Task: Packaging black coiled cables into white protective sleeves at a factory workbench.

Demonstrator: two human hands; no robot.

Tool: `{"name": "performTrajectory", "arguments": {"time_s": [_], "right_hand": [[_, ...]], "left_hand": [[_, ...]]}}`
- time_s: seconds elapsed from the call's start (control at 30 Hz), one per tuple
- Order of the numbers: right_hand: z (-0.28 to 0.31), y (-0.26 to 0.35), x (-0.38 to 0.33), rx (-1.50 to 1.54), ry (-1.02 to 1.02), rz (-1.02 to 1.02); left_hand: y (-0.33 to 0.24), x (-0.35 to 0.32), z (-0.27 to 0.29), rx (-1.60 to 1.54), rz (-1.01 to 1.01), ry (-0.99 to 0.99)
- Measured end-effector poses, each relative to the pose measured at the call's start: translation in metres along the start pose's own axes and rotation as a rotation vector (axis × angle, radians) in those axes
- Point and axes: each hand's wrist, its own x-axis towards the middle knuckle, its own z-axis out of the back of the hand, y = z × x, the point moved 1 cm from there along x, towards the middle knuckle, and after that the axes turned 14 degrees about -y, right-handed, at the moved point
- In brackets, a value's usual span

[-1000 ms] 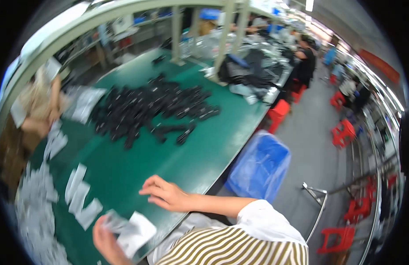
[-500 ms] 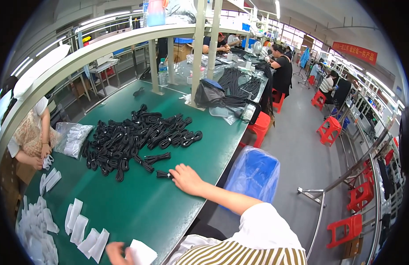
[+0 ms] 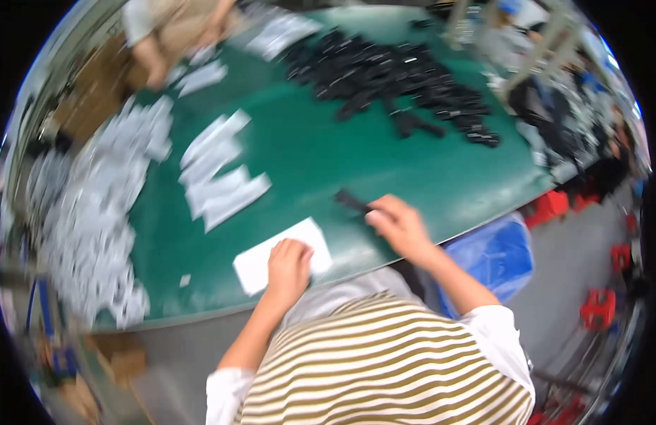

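Head view, motion-blurred throughout. My left hand (image 3: 289, 263) lies flat, palm down, on a white rectangular pouch (image 3: 279, 255) near the front edge of the green worktop (image 3: 321, 159); grip not closed around it, fingers pressing on its right half. Pouch looks thin, flat, smooth, paper- or film-like; long axis runs from lower left up to upper right, roughly along the worktop edge. My right hand (image 3: 399, 225) sits just right of the pouch, fingers pinched shut on one end of a small black piece (image 3: 352, 201). Piece is slim, bar-shaped, dark and matte, likely plastic; blur hides any detail. Its long axis points up and to the left, away from my fingertips, free end over the green surface, apart from the pouch's upper right corner. Worktop covering is a uniform green mat, smooth, with a pale curved edge. Farther out, a loose heap of black pieces (image 3: 391, 74) of the same kind, tangled at all angles. Left of centre, several flat white pouches (image 3: 218, 173) fanned in overlapping rows; farther left, a dense pile of more white pouches (image 3: 94, 212). Across the worktop at top left, another person (image 3: 165, 28) in a tan top. Blue bin (image 3: 494, 258) with a glossy liner below the worktop edge, right of my forearm.
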Motion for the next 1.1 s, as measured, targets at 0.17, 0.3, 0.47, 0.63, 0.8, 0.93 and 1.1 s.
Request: {"name": "performTrajectory", "arguments": {"time_s": [0.17,0.3,0.47,0.63,0.8,0.93,1.1], "right_hand": [[0.001,0.016,-0.006,-0.102,0.105,0.290],[-0.007,0.027,-0.013,-0.188,0.175,0.430],[-0.012,0.025,-0.013,-0.329,0.368,0.521],[-0.022,0.018,-0.013,0.015,0.473,-0.235],[-0.030,0.024,-0.009,0.102,0.306,0.261],[-0.046,0.042,-0.007,0.257,0.200,0.225],[-0.048,0.047,0.014,0.264,0.186,0.342]], "left_hand": [[-0.006,0.003,-0.003,-0.026,0.157,-0.050],[0.000,-0.002,-0.001,-0.102,0.254,-0.052],[-0.003,0.000,0.001,-0.251,0.304,-0.041],[-0.021,0.011,0.006,-0.184,-0.038,0.002],[-0.028,0.023,0.013,-0.156,-0.023,-0.056],[-0.026,0.033,0.022,-0.247,0.116,-0.057],[-0.015,0.058,0.044,-0.924,0.595,-0.198]]}}
